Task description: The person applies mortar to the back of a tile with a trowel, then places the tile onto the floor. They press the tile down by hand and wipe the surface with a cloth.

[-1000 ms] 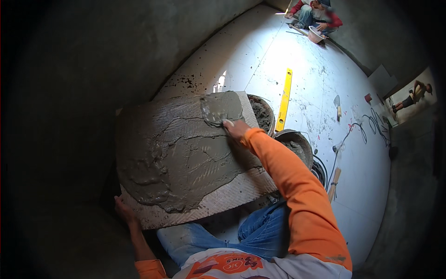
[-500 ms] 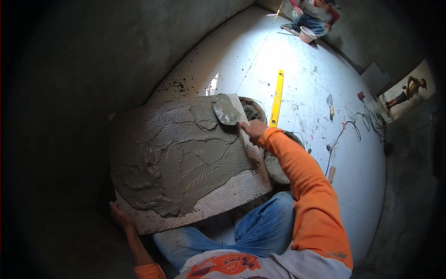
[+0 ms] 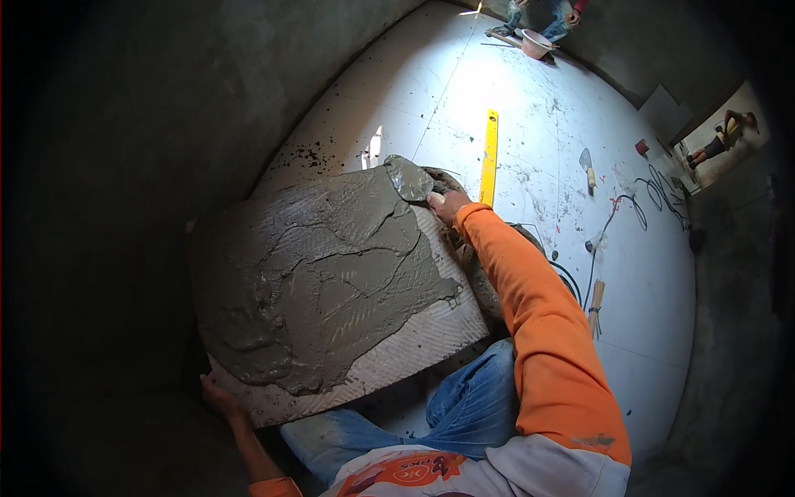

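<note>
A large tile (image 3: 418, 335) is tilted in front of me, its ribbed back mostly covered with wet grey mortar (image 3: 331, 273). My right hand (image 3: 448, 205) is closed on a trowel (image 3: 409, 178), whose mortar-smeared blade lies at the tile's far right corner. The trowel's handle is hidden inside the fist. My left hand (image 3: 220, 398) grips the tile's near left corner, with the fingers partly out of sight beneath it. A strip of bare tile back shows along the near and right edges. Behind the trowel a bucket (image 3: 447, 178) is partly covered.
A yellow spirit level (image 3: 490, 157) lies on the white tiled floor. Farther right are another trowel (image 3: 589, 170), a black cable (image 3: 654, 199) and a brush-like bundle (image 3: 596, 306). One person crouches by a pail (image 3: 536, 44); another person (image 3: 729, 137) is at the doorway.
My right hand has moved the trowel slightly up the tile, to its far right corner. Mortar now covers more of the right edge. The left hand keeps its hold.
</note>
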Motion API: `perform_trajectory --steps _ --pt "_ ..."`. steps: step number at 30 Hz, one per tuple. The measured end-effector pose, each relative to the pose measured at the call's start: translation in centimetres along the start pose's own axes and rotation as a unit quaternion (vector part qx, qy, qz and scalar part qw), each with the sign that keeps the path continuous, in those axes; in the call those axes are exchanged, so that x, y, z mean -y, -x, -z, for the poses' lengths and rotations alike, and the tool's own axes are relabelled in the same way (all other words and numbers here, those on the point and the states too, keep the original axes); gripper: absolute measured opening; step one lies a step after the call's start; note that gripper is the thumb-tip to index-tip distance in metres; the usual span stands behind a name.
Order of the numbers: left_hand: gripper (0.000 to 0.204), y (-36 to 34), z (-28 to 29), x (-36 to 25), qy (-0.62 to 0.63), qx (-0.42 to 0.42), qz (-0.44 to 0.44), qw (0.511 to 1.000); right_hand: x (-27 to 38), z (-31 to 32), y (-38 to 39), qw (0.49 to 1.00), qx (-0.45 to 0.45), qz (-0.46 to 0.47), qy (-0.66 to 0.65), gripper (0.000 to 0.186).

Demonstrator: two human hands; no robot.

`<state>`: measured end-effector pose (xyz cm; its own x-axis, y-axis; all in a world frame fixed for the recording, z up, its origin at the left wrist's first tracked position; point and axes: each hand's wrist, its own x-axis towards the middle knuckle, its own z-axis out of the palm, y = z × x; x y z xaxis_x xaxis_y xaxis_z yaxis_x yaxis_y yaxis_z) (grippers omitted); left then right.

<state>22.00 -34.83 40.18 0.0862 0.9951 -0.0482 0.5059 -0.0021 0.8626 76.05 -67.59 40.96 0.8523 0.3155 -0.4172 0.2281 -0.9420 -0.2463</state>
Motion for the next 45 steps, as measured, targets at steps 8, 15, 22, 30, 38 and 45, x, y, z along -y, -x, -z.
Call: perform_trajectory --steps 8,15,22,30,38,45 --pt "0.059 -1.4 -0.4 1.1 -0.020 0.002 -0.034 0.999 -2.8 -2.2 5.9 0.996 0.027 -0.055 -0.069 0.076" --pt "0.059 -2.3 0.2 0.9 -0.001 -0.002 -0.033 0.999 -3.0 -2.0 6.9 0.988 0.063 -0.011 -0.143 0.077" --pt "0.060 -1.2 -0.7 0.6 0.040 0.019 0.023 0.999 3.0 0.0 1.0 0.980 0.033 -0.112 -0.161 0.075" --pt "0.061 -2.7 1.3 -0.4 -0.021 0.002 -0.009 1.000 2.8 0.2 9.3 0.961 0.189 -0.059 -0.193 0.076" --pt "0.063 -1.5 0.5 0.9 0.012 0.029 0.028 0.999 4.1 -4.1 10.3 0.996 -0.014 0.015 -0.086 0.070" --pt "0.062 0.0 0.6 -1.2 0.069 0.068 0.030 0.995 -1.4 -9.3 17.1 0.961 0.029 -0.172 -0.215 0.073"
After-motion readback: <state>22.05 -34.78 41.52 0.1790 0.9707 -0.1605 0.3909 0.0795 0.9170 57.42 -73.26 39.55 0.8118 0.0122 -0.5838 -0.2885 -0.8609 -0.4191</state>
